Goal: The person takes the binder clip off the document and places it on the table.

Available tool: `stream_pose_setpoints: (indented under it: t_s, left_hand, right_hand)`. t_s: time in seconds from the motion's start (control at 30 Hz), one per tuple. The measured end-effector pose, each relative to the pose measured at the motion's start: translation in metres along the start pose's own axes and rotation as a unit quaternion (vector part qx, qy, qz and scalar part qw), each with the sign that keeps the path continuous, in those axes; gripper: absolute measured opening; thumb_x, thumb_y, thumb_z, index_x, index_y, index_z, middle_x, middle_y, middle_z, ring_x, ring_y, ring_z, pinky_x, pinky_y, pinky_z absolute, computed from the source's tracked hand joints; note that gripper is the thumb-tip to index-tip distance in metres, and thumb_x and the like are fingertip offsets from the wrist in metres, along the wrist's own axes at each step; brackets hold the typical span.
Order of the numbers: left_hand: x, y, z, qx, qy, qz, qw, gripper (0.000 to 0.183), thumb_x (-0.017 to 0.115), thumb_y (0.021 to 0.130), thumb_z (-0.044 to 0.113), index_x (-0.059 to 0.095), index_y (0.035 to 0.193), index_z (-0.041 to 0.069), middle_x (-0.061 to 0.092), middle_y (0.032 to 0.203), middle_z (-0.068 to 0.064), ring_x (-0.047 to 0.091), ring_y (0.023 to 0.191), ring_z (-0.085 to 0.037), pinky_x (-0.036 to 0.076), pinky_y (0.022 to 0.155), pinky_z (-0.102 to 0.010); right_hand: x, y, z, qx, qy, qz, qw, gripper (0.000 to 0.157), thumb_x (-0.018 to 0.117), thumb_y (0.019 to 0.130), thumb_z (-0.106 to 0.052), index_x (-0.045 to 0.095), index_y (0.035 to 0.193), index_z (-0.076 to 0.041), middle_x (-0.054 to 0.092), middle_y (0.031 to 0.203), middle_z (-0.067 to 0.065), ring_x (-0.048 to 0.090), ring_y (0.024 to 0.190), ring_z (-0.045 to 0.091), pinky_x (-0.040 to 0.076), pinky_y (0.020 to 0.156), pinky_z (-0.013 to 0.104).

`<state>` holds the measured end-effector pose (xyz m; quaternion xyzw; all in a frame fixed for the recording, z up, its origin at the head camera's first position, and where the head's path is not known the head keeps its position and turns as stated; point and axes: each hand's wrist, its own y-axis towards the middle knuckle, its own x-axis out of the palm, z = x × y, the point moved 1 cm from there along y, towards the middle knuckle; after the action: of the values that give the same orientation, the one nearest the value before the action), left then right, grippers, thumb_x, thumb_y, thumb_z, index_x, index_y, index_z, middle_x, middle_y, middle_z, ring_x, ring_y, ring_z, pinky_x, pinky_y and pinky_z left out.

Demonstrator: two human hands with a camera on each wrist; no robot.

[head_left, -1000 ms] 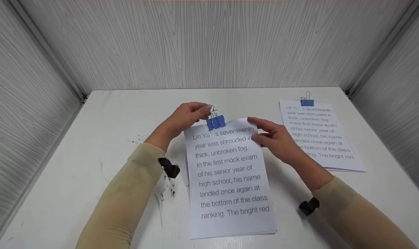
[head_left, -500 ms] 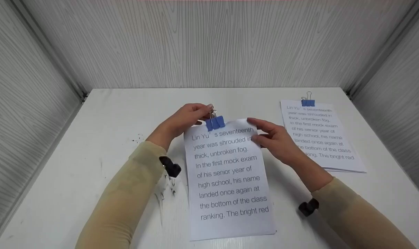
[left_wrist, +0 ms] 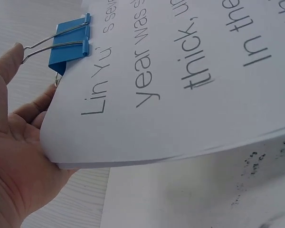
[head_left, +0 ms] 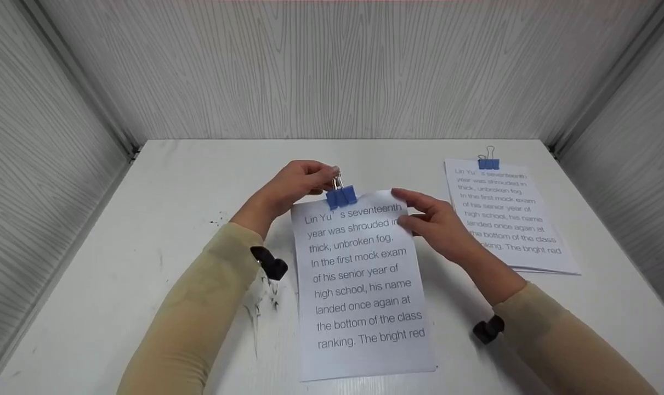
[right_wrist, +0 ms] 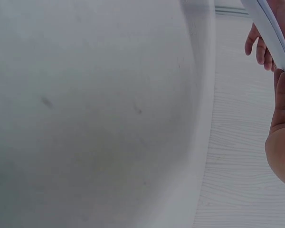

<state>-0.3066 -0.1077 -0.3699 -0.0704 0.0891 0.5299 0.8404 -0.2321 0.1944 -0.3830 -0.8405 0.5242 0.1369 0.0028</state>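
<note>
A stack of printed sheets [head_left: 364, 354] is held tilted in front of me, with a blue binder clip [head_left: 341, 198] on its top edge. My left hand [head_left: 293, 189] pinches the clip's wire handles from the upper left. In the left wrist view, the thumb [left_wrist: 12, 61] presses the tip of one wire handle [left_wrist: 52, 45], while other fingers lie behind the sheets near the second handle. My right hand [head_left: 438, 225] grips the stack's upper right corner between thumb and fingers. The right wrist view shows the sheets [right_wrist: 268, 31] edge-on between both hands.
A second clipped stack [head_left: 507, 214] lies on the white table [head_left: 145, 247] at the right, its blue binder clip [head_left: 489, 164] at the far edge. Dark smudges [head_left: 263, 299] mark the tabletop left of the held sheets. Grey wood-grain panels [head_left: 332, 71] enclose the back and sides.
My left thumb has shifted slightly right onto the ends of the clip's handles. The clip and the sheets' top edge sit slightly lower in view. The right hand has barely moved.
</note>
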Motion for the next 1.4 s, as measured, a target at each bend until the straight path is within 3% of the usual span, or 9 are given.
stream_pose_setpoints:
  t_s: [0.2, 0.47, 0.67, 0.87, 1.03, 1.23, 1.4]
  left_hand:
    - [0.001, 0.0, 0.002, 0.011, 0.005, 0.02, 0.9997, 0.044, 0.067, 0.09, 0.044, 0.07, 0.109, 0.004, 0.07, 0.106, -0.015, 0.067, 0.097, -0.023, 0.047, 0.097, -0.04]
    - [0.003, 0.0, 0.003, 0.019, 0.028, 0.04, 0.9986, 0.043, 0.068, 0.088, 0.048, 0.071, 0.108, 0.01, 0.069, 0.103, -0.01, 0.066, 0.097, -0.021, 0.046, 0.097, -0.036]
    - [-0.004, -0.003, 0.007, 0.051, 0.022, 0.092, 0.9942, 0.039, 0.065, 0.092, 0.044, 0.07, 0.109, 0.01, 0.067, 0.104, -0.013, 0.063, 0.095, -0.022, 0.049, 0.094, -0.033]
    - [-0.03, -0.017, 0.008, 0.05, 0.016, 0.132, 0.9899, 0.043, 0.065, 0.091, 0.045, 0.068, 0.113, 0.008, 0.066, 0.105, -0.014, 0.063, 0.096, -0.022, 0.049, 0.095, -0.034]
    - [-0.061, -0.039, 0.002, 0.039, 0.023, 0.157, 0.9865, 0.049, 0.068, 0.087, 0.047, 0.067, 0.118, 0.009, 0.068, 0.109, -0.009, 0.064, 0.101, -0.021, 0.047, 0.098, -0.034]
    - [-0.098, -0.068, -0.013, 0.0, 0.057, 0.198, 0.9784, 0.061, 0.073, 0.081, 0.052, 0.063, 0.128, 0.014, 0.067, 0.118, -0.003, 0.062, 0.11, -0.016, 0.041, 0.105, -0.038]
    - [-0.12, -0.092, -0.026, -0.029, 0.065, 0.215, 0.9741, 0.064, 0.074, 0.08, 0.051, 0.062, 0.13, 0.013, 0.065, 0.122, -0.003, 0.06, 0.113, -0.016, 0.041, 0.106, -0.038]
  right_hand:
    - [0.001, 0.001, -0.001, 0.007, 0.004, 0.001, 1.0, 0.053, 0.061, 0.094, -0.002, 0.049, 0.144, -0.014, 0.052, 0.136, 0.01, 0.066, 0.104, 0.032, 0.057, 0.081, 0.032]
    - [0.002, 0.001, -0.003, 0.015, -0.005, 0.005, 1.0, 0.053, 0.062, 0.094, -0.003, 0.049, 0.144, -0.015, 0.052, 0.137, 0.009, 0.066, 0.105, 0.031, 0.057, 0.082, 0.033]
    - [-0.001, 0.006, 0.01, 0.022, -0.017, 0.004, 1.0, 0.053, 0.062, 0.094, -0.004, 0.05, 0.144, -0.017, 0.05, 0.142, 0.005, 0.066, 0.105, 0.03, 0.057, 0.081, 0.034]
    - [-0.01, 0.012, 0.029, 0.034, -0.015, 0.018, 0.999, 0.054, 0.065, 0.093, -0.009, 0.051, 0.143, -0.024, 0.05, 0.141, 0.003, 0.065, 0.107, 0.028, 0.057, 0.082, 0.034]
    - [-0.016, 0.017, 0.034, 0.036, -0.015, 0.032, 0.999, 0.052, 0.066, 0.093, -0.012, 0.052, 0.141, -0.027, 0.051, 0.139, 0.003, 0.065, 0.108, 0.028, 0.056, 0.082, 0.034]
    - [-0.022, 0.021, 0.039, 0.045, -0.011, 0.041, 0.998, 0.052, 0.066, 0.093, -0.012, 0.052, 0.141, -0.027, 0.053, 0.135, 0.003, 0.064, 0.108, 0.027, 0.056, 0.083, 0.033]
    - [-0.022, 0.026, 0.044, 0.058, -0.013, 0.046, 0.997, 0.052, 0.066, 0.094, -0.012, 0.052, 0.141, -0.028, 0.054, 0.135, 0.003, 0.064, 0.109, 0.026, 0.056, 0.083, 0.033]
